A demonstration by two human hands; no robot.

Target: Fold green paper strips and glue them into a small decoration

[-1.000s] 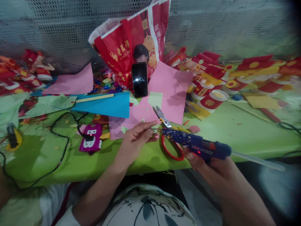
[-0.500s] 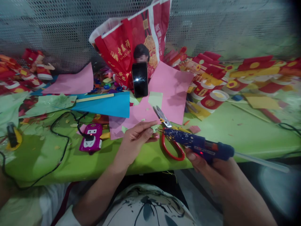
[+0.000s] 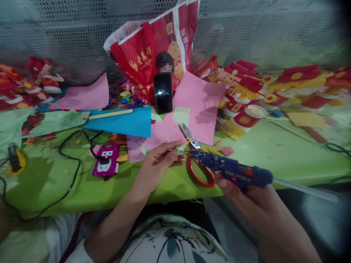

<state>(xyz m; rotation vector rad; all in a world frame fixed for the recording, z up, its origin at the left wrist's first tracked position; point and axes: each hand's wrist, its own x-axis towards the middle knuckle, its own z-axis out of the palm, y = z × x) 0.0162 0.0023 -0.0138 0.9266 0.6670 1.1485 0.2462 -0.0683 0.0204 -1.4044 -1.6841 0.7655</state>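
Note:
Between thumb and fingers, my left hand point(image 3: 159, 160) pinches a small pale green paper piece point(image 3: 180, 148). My right hand point(image 3: 244, 197) is wrapped round the grip of a dark blue hot glue gun point(image 3: 227, 166), its red light lit and a clear glue stick jutting from the back. The gun's nozzle points left and meets or nearly meets the green piece. Scissors point(image 3: 201, 179) with red handles lie partly under the gun, blades toward the far side. Pink paper point(image 3: 197, 102) spreads beneath and beyond my left hand, with a pale green square on it.
A purple power strip point(image 3: 105, 160) with a black cord lies left of my hand. Behind stand a phone point(image 3: 163, 93) and a red bag point(image 3: 137, 62). Red and yellow paper-cup crafts point(image 3: 248, 117) crowd the right. Another person's sleeve point(image 3: 46, 233) shows at lower left.
The glue gun has shifted very slightly left, its nozzle nearer the green paper piece. My left hand is almost unmoved.

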